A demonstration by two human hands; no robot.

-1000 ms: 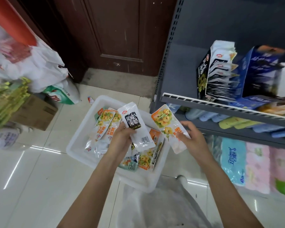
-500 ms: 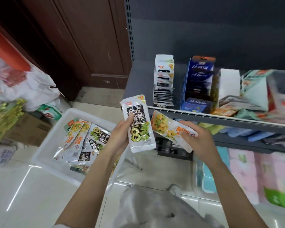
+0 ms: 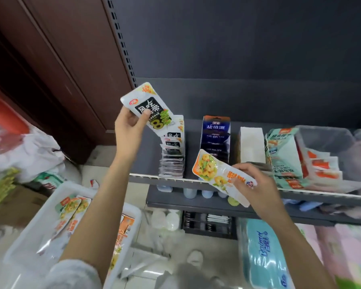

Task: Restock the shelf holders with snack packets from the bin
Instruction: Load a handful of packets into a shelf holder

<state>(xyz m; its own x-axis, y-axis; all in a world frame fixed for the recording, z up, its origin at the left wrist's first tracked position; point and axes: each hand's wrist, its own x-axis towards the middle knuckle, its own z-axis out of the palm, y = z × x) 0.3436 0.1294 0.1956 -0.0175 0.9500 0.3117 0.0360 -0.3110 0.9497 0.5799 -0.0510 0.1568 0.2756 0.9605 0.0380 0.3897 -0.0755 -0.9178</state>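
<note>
Grey shelf (image 3: pixel 196 181) carries white packet holder (image 3: pixel 172 157), blue holder (image 3: pixel 215 136), white box (image 3: pixel 251 144); floor (image 3: pixel 138 189) carries white bin (image 3: pixel 25 240).

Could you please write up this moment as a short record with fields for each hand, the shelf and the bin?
left hand: holds a black-and-white packet above the matching stack in the shelf holder
right hand: holds an orange packet in front of the shelf edge
blue holder: right of the stack
bin: on the floor, lower left, more orange packets inside

The left arm (image 3: pixel 96 205) hides part of the bin (image 3: pixel 19 243).
</note>
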